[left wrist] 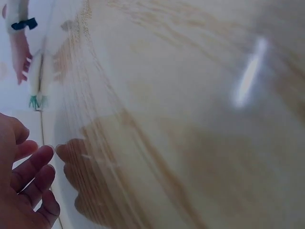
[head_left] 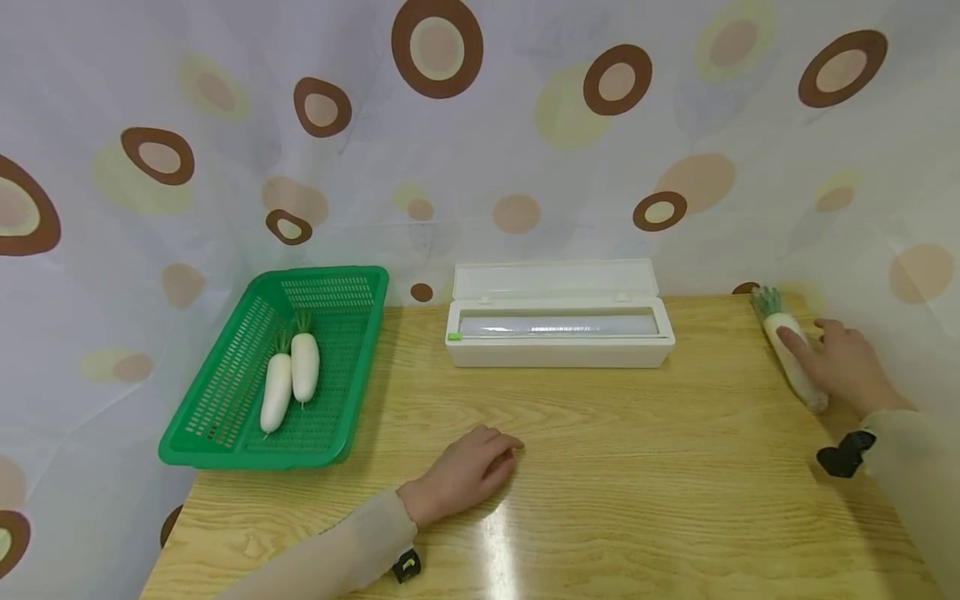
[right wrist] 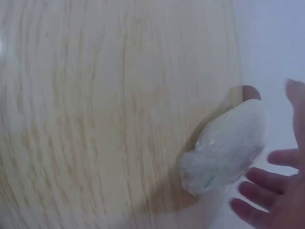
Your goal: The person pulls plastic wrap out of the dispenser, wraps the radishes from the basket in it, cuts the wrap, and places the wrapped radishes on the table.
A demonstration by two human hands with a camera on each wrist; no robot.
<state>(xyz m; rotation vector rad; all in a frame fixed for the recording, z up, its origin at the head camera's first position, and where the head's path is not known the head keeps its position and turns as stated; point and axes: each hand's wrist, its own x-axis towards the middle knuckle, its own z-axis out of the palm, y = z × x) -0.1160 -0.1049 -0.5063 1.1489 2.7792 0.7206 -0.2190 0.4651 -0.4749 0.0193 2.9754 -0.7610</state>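
At the table's far right lies a white radish [head_left: 793, 354] with green leaf stubs, tilted toward the back. Clear film wraps it, bunched at its near end, as the right wrist view shows on the wrapped radish [right wrist: 233, 143]. My right hand [head_left: 847, 367] is just beside it, thumb over its near side in the head view; in the right wrist view the fingers [right wrist: 267, 186] are spread and look apart from it. My left hand [head_left: 468, 471] hovers or rests low at the table's middle, fingers loosely bent, holding nothing.
A white film box [head_left: 558, 354] with a raised lid [head_left: 555, 279] and a film roll [head_left: 558, 325] inside stands at the back centre. On the left, a green basket [head_left: 348, 417] holds two bare white radishes [head_left: 277, 392]. A patterned curtain hangs behind the wooden table [head_left: 615, 483].
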